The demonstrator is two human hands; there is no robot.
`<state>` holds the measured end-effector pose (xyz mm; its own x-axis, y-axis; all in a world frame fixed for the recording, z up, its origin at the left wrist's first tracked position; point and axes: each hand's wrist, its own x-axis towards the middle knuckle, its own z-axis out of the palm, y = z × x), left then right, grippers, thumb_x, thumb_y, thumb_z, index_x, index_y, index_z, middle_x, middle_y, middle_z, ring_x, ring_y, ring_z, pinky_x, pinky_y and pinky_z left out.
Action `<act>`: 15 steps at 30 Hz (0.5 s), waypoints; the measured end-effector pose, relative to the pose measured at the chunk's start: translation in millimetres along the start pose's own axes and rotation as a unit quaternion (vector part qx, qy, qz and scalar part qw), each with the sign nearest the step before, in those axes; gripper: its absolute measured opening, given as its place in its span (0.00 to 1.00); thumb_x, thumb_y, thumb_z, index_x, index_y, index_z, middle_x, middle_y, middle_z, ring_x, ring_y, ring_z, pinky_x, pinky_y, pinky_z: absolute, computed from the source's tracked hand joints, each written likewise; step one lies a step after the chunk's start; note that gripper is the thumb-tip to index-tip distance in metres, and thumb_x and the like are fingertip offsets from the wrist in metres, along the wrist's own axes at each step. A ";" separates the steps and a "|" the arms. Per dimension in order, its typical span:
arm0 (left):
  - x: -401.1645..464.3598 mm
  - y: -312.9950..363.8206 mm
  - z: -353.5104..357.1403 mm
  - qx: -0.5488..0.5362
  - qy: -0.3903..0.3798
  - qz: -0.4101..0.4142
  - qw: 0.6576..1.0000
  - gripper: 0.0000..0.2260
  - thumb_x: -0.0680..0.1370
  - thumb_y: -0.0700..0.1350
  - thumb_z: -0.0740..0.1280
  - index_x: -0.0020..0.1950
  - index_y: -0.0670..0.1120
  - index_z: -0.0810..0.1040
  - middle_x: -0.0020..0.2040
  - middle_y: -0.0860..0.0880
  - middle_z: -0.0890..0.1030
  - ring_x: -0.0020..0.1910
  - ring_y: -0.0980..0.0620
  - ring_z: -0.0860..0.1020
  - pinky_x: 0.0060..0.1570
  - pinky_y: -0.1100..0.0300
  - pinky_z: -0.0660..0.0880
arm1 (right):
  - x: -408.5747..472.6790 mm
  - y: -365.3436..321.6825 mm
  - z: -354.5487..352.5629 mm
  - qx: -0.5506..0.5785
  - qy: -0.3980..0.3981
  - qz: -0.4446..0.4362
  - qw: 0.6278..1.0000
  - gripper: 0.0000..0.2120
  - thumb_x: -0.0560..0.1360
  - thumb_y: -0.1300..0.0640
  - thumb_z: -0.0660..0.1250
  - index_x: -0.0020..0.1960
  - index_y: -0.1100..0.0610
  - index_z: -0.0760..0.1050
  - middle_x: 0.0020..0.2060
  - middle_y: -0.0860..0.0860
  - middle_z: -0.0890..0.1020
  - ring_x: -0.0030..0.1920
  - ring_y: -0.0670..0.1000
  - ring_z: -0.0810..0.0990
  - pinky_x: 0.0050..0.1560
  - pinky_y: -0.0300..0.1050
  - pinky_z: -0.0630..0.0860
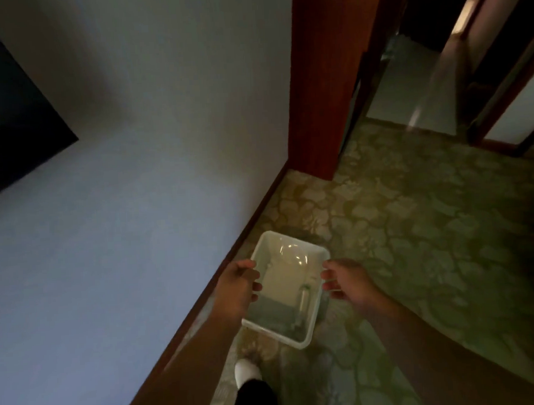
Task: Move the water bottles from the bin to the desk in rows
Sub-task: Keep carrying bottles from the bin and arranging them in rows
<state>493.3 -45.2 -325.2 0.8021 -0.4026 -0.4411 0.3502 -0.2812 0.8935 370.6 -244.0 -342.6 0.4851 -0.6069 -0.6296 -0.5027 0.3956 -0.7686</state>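
Observation:
A white plastic bin [263, 246] sits low over the patterned carpet, close to the wall's baseboard. One clear water bottle [304, 302] lies inside it along the right wall; the remainder of the bin's floor looks bare. My left hand [240, 282] is on the bin's left rim, thumb on top and fingers curled over the wall. At the right rim is my right hand [344, 280], its fingers spread and the fingertips just at the edge, not wrapped around it. No desk is in view.
A pale wall [136, 209] with a dark wooden baseboard [253, 209] runs along the left. A wooden door frame [325, 91] and an open doorway stand beyond the bin. My white shoe [246, 370] is on the carpet just below the bin.

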 end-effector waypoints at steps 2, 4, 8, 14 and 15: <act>35.4 -23.2 7.7 -0.018 -0.010 -0.039 0.999 0.08 0.77 0.37 0.66 0.52 0.48 0.80 0.43 0.46 0.83 0.36 0.50 0.82 0.34 0.58 0.76 | 37.2 7.1 8.3 -0.012 -0.004 0.033 0.999 0.07 0.79 0.56 0.65 0.48 0.59 0.78 0.35 0.53 0.82 0.31 0.51 0.80 0.31 0.41 0.75; 83.3 -45.5 15.5 -0.045 -0.011 -0.078 0.996 0.08 0.78 0.35 0.65 0.53 0.45 0.80 0.41 0.46 0.82 0.32 0.52 0.80 0.31 0.60 0.75 | 79.5 13.6 21.0 -0.002 -0.007 0.063 0.998 0.06 0.79 0.57 0.65 0.48 0.60 0.78 0.35 0.54 0.82 0.29 0.52 0.81 0.31 0.42 0.77; 173.5 -122.2 36.0 -0.053 -0.011 -0.191 0.980 0.05 0.80 0.34 0.63 0.52 0.41 0.78 0.37 0.43 0.78 0.31 0.48 0.76 0.31 0.59 0.72 | 169.5 54.9 54.9 0.035 0.030 0.152 0.987 0.05 0.79 0.60 0.66 0.47 0.62 0.76 0.32 0.55 0.80 0.27 0.54 0.81 0.31 0.43 0.76; 310.1 -278.0 71.4 0.193 -0.093 -0.225 0.950 0.09 0.83 0.43 0.61 0.44 0.53 0.73 0.49 0.47 0.81 0.47 0.47 0.81 0.44 0.59 0.77 | 338.2 149.4 90.4 -0.197 -0.017 0.164 0.966 0.14 0.80 0.63 0.61 0.36 0.55 0.71 0.30 0.52 0.76 0.28 0.50 0.78 0.36 0.41 0.73; 327.6 -305.1 73.9 0.247 -0.121 -0.220 0.936 0.07 0.83 0.44 0.61 0.47 0.54 0.75 0.54 0.47 0.80 0.53 0.46 0.81 0.48 0.61 0.76 | 362.5 170.5 93.8 -0.300 -0.056 0.136 0.943 0.12 0.81 0.61 0.61 0.38 0.54 0.71 0.36 0.52 0.76 0.37 0.51 0.79 0.42 0.43 0.73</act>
<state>613.4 -155.7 -748.6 0.4787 -0.3211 -0.8171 0.3073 -0.8106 0.4986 527.8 -331.9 -712.5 0.3353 -0.4497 -0.8279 -0.9171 0.0454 -0.3961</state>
